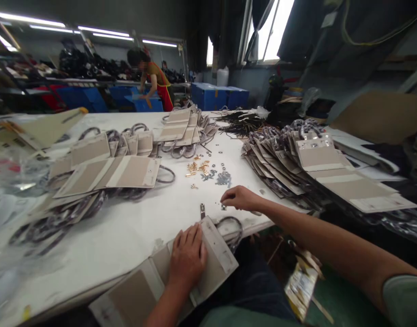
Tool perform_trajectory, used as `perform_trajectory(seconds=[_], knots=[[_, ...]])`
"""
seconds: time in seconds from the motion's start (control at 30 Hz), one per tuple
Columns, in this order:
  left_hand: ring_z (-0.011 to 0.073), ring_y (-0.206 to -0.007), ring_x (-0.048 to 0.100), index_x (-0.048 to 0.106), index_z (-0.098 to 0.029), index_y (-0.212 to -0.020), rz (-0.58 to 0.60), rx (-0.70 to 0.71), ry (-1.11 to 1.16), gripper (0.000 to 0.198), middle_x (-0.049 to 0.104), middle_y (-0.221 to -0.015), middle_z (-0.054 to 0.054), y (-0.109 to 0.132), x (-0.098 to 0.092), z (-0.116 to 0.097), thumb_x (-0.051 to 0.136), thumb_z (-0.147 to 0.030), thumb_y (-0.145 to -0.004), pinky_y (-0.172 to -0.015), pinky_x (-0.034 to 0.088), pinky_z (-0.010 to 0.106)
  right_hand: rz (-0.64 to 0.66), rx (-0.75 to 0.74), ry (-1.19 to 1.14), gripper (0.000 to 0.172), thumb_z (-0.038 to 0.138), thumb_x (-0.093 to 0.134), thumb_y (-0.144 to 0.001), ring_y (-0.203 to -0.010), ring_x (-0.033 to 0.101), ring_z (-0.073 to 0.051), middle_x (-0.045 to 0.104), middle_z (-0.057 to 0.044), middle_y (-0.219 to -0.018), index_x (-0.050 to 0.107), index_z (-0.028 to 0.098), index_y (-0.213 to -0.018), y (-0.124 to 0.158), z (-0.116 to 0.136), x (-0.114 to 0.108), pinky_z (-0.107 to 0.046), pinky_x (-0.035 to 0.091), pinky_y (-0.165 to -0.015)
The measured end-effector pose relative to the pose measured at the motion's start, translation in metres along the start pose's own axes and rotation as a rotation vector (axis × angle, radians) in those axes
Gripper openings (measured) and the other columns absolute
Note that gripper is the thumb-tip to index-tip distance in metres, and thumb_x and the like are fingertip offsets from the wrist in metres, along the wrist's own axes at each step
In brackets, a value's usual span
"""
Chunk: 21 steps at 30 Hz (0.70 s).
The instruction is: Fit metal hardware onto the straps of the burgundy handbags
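Note:
My left hand lies flat, palm down, on a beige bag panel, which rests slantwise over the table's near edge. A dark, shiny looped handle sticks out beyond the panel's far side. Just past it on the white table is a small metal clasp. My right hand is at the tabletop, thumb and fingers pinched at a small square metal plate. Farther off lie loose gold-coloured fittings and a heap of small grey metal pieces.
Stacked panels with handles stand at left, at the back and at right. Dark strips lie at the table's far end. A person in a red apron bends over blue boxes beyond.

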State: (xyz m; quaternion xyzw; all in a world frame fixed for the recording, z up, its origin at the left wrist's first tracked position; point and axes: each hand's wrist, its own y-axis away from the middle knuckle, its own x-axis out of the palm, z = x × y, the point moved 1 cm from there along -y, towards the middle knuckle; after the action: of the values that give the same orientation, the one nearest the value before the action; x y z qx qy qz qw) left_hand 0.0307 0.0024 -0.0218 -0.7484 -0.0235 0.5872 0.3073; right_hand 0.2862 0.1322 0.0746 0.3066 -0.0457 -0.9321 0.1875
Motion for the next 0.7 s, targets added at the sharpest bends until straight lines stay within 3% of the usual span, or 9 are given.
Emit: perform_trajectory(seconds=[0.1,0.23,0.47,0.7], knots=[[0.0305,-0.13,0.059,0.061,-0.015,-0.143,0.036,-0.011,0.024,0.047,0.064,-0.147,0.012,-0.001,-0.002,-0.002,0.054,-0.021,-0.096,-0.116,0.041,0.053,0.211,-0.07,-0.068,0.022,0.03,0.071,-0.083,-0.061,0.057,-0.011,0.075,0.0,-0.078,0.083,0.017,-0.096,0.034,0.012,0.042,-0.021,0.045,-0.057],[0.0299,-0.129,0.06,0.061,-0.016,-0.143,0.038,-0.026,0.032,0.046,0.064,-0.147,0.012,0.0,-0.004,-0.005,0.052,-0.023,-0.098,-0.117,0.04,0.052,0.255,-0.155,0.046,0.021,0.024,0.067,-0.083,-0.075,0.065,-0.015,0.078,-0.001,-0.084,0.084,0.018,-0.095,0.047,0.014,0.077,-0.024,0.048,-0.072],[0.0297,-0.132,0.058,0.06,-0.017,-0.144,0.044,-0.045,0.047,0.047,0.063,-0.148,0.012,0.002,-0.003,-0.004,0.053,-0.024,-0.098,-0.119,0.038,0.051,0.26,-0.175,0.251,0.021,0.021,0.067,-0.083,-0.082,0.069,-0.018,0.081,0.001,-0.09,0.085,0.023,-0.094,0.034,0.003,0.089,-0.024,0.049,-0.078],[0.0286,-0.136,0.057,0.059,-0.017,-0.145,0.066,-0.063,0.07,0.047,0.061,-0.15,0.012,0.003,-0.003,-0.004,0.052,-0.025,-0.099,-0.121,0.036,0.051,0.283,-0.234,0.462,0.022,0.022,0.067,-0.086,-0.09,0.07,-0.019,0.08,0.0,-0.097,0.085,0.027,-0.098,0.031,0.01,0.094,-0.025,0.047,-0.082]])
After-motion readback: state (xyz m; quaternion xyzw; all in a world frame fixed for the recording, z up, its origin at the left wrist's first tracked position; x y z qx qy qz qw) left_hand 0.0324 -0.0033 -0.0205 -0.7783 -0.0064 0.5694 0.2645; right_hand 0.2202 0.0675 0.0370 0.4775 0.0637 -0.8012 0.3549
